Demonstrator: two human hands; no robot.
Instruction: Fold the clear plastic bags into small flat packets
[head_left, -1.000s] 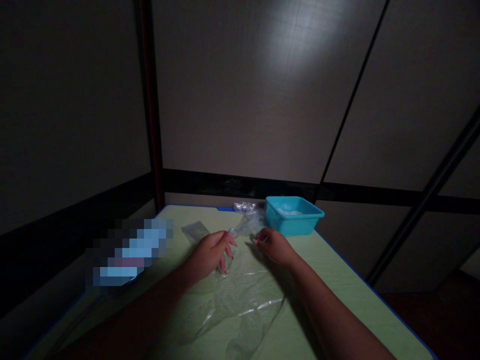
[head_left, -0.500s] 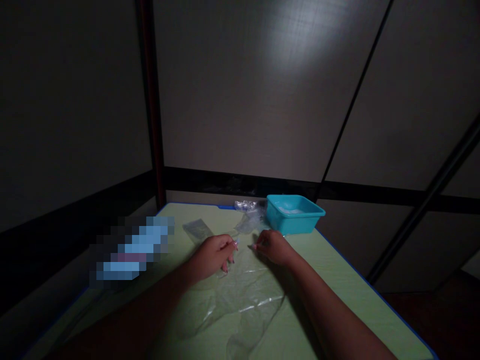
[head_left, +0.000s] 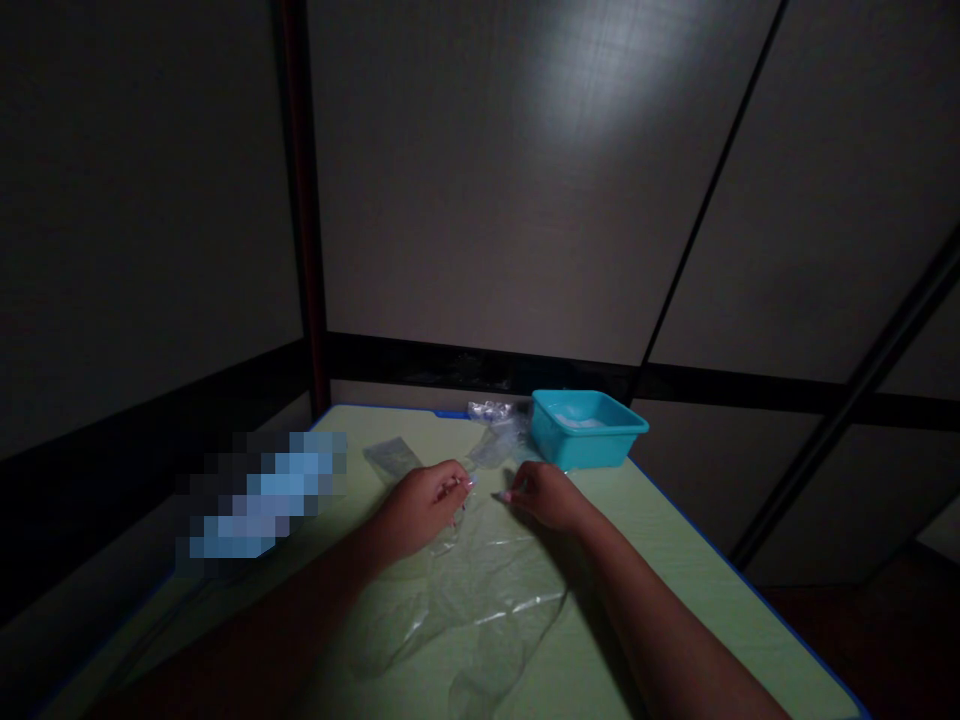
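Note:
A large, thin clear plastic bag (head_left: pixel 495 610) lies crumpled and spread over the pale green table in front of me. At its far end, my left hand (head_left: pixel 431 505) is closed, thumb and fingers pinching a bit of the clear film. Just to the right, across a small gap, my right hand (head_left: pixel 551 495) is closed in a pinch at the same end of the bag. The film between its fingertips is thin and hard to see. Both hands hover low over the table.
A turquoise plastic basket (head_left: pixel 592 445) with something whitish inside stands at the far right. Beside it lies crumpled clear plastic (head_left: pixel 499 435). A flat clear packet (head_left: pixel 391 457) is beyond my left hand. A pixelated blue item (head_left: pixel 277 500) sits at the left table edge. Cabinet panels (head_left: pixel 487 200) rise behind.
My left fingers have curled in more, with the lower fingers drawn up toward the thumb. My right hand has barely moved. The bag lies almost the same.

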